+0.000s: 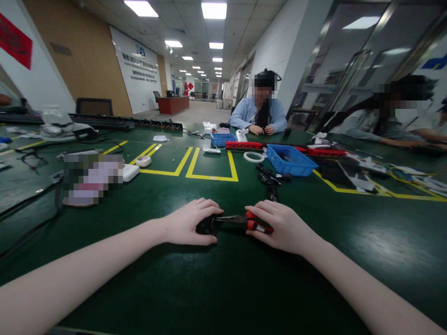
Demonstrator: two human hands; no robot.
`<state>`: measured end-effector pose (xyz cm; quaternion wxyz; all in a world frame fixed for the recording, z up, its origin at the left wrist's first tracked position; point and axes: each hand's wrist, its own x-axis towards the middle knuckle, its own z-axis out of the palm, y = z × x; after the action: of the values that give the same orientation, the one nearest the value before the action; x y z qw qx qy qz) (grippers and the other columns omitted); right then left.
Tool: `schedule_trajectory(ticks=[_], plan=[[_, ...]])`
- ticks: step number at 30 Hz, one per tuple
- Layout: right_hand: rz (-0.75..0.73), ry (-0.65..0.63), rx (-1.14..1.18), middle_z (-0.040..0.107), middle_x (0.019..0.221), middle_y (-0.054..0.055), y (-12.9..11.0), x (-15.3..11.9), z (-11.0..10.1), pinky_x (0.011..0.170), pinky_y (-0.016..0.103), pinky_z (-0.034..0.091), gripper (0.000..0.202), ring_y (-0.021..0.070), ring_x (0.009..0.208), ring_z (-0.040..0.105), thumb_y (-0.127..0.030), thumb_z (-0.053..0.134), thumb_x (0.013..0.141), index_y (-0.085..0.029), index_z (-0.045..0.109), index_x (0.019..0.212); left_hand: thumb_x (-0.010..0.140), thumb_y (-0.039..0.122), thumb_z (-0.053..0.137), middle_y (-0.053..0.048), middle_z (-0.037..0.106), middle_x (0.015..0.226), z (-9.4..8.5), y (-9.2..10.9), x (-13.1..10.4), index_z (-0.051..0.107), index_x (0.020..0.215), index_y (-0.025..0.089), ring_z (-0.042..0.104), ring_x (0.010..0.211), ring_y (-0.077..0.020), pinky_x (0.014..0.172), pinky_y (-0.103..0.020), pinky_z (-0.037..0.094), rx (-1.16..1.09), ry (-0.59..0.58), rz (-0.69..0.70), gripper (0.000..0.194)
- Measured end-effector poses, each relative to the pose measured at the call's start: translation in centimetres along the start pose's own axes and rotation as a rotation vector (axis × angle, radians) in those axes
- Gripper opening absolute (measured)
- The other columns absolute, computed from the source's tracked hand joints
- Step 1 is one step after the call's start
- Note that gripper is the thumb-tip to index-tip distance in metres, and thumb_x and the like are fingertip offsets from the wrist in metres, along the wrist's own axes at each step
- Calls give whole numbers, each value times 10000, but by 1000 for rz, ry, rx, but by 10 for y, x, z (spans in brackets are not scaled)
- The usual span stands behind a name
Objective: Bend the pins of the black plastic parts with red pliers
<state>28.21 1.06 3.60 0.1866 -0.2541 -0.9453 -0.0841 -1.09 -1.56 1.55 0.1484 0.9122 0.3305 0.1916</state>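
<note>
My left hand (190, 222) is closed round a small black part (209, 225), steadying it against the green table (150, 284). Its exact kind is hard to make out, since the fingers cover much of it. In my right hand (281, 224) are long-nose pliers (232, 218) with red and black handles, the fingers wrapped round the grips. The plier tips point left and reach the black part. Just beyond my right hand lies a bundle of black cables (268, 177).
A blue bin (291, 160) stands beyond my right hand, near a white cable coil (253, 157). Red power strips (244, 145) lie behind. At left are a white box (130, 172) and a tape roll (143, 161). A person (260, 109) sits opposite; others sit at right.
</note>
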Motion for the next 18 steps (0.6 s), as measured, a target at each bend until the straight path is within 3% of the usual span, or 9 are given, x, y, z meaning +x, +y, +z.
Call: schedule_trajectory(ticks=[18], plan=[[-41,-14,-81,710,1012,144,-5,-2,2,738,401,559,409,263,871,662,-324,699,833,-95,648,1169,842,458,706,-104,532,1361,-2,2,-1,489,1380,202,524,1203,-289,1044,-455,420,-3,-22,-25,634]])
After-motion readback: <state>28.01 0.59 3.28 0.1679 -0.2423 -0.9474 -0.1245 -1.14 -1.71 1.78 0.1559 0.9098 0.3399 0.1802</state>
